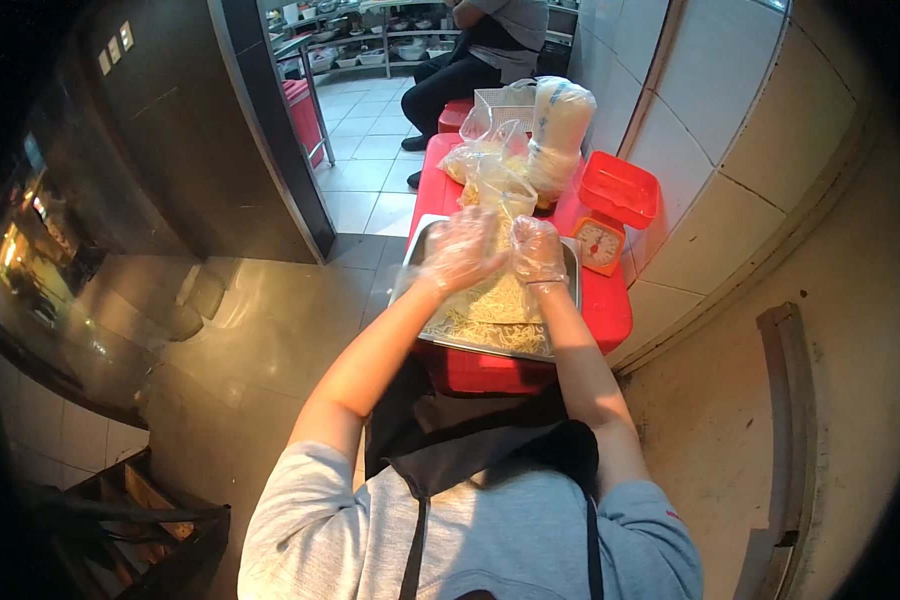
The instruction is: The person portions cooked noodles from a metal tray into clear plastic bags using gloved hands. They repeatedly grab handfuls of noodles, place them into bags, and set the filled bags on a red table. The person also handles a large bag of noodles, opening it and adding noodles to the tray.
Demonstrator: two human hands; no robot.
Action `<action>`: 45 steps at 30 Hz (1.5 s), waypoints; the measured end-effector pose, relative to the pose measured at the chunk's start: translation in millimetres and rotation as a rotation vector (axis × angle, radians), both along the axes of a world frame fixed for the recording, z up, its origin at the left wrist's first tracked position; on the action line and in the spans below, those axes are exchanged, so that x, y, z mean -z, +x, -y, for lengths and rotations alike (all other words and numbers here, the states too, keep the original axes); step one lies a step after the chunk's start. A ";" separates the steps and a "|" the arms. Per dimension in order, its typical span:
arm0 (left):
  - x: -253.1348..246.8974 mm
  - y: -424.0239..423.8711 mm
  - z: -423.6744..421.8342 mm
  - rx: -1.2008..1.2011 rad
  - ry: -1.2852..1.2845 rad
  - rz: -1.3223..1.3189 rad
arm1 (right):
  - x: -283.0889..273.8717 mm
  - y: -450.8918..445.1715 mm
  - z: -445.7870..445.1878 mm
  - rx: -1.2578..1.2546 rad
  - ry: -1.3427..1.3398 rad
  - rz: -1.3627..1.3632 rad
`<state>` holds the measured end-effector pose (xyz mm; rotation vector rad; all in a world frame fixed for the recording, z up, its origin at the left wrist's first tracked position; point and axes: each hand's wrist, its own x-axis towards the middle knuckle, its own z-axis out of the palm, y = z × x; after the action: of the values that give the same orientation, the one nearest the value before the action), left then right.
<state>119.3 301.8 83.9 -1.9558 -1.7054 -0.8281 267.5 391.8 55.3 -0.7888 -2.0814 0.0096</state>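
Note:
A metal tray [574, 289] rests on a red plastic surface in front of me, with thin yellow noodles [504, 300] heaped in it. My left hand [461, 251], in a clear plastic glove, is spread over the tray's left side and slightly blurred. Across the noodles, my right hand [538, 251], also gloved, has its fingers curled in; what they may hold is hidden. Just beyond both hands stands a clear plastic bag [516, 196] with its mouth up.
More filled bags [465, 161], a tall wrapped stack [562, 116] and a white basket [504, 105] stand on the far end. To the right is an orange dial scale [598, 244] with a red pan [619, 187], near a tiled wall [682, 217]. A person [480, 52] sits beyond.

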 end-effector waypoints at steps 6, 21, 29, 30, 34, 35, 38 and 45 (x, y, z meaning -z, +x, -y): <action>7.0 -22.6 -37.1 0.078 -0.029 0.042 | -9.1 20.3 16.5 0.176 0.090 0.326; 88.3 -84.3 -36.5 -0.053 -0.282 0.873 | 48.7 64.0 -11.1 0.222 -0.350 0.000; 100.0 -64.1 -74.8 0.306 -0.362 0.634 | 88.1 35.4 -81.3 -0.170 -0.727 -0.232; 89.2 -53.2 -76.6 0.319 -0.321 0.614 | 104.7 40.9 -104.0 -0.232 -0.709 -0.317; 42.7 -46.0 -69.8 0.363 -0.405 0.986 | 78.7 36.0 -117.8 -0.820 -1.162 -0.851; 42.8 -47.8 -68.4 0.362 -0.409 1.027 | 71.2 31.6 -109.9 -0.821 -1.142 -0.744; 2.3 -28.2 -39.5 0.312 -0.310 0.992 | 3.8 19.1 -54.6 -0.778 -1.103 -0.486; 20.9 -18.7 -19.2 0.370 -0.521 0.703 | 44.6 24.5 -0.4 -0.433 -0.566 0.021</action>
<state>100.6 321.0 63.0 -2.5846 -2.1295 -1.4552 292.0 392.3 10.7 -0.6386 -2.2558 0.8597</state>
